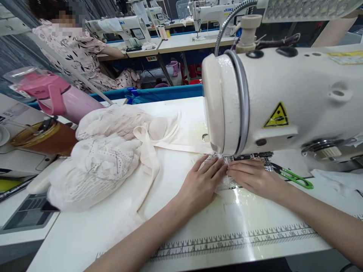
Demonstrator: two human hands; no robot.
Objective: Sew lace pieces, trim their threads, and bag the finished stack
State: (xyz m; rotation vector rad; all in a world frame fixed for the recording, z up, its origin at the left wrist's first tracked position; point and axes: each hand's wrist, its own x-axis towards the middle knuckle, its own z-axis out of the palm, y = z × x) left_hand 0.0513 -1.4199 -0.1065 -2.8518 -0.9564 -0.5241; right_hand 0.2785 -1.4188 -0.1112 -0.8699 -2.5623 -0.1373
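Observation:
My left hand (201,181) lies flat with its fingers stretched out, pressing a piece of whitish lace fabric (227,183) on the bed of a sewing machine (272,90). Close beside it, my right hand (255,176) has its fingers drawn together at the fabric's edge, just under the machine head. The needle and most of the presser foot are hidden by the head and my fingers. A cream strap (184,146) runs from the work area to a heap of white lace garments (96,170) on the left.
Green-handled thread snips (296,177) lie right of my right hand. A printed ruler scale (227,243) crosses the table front. At left stand a pink bottle (65,96) and a brown container (48,138). A person (76,53) sits at another machine behind.

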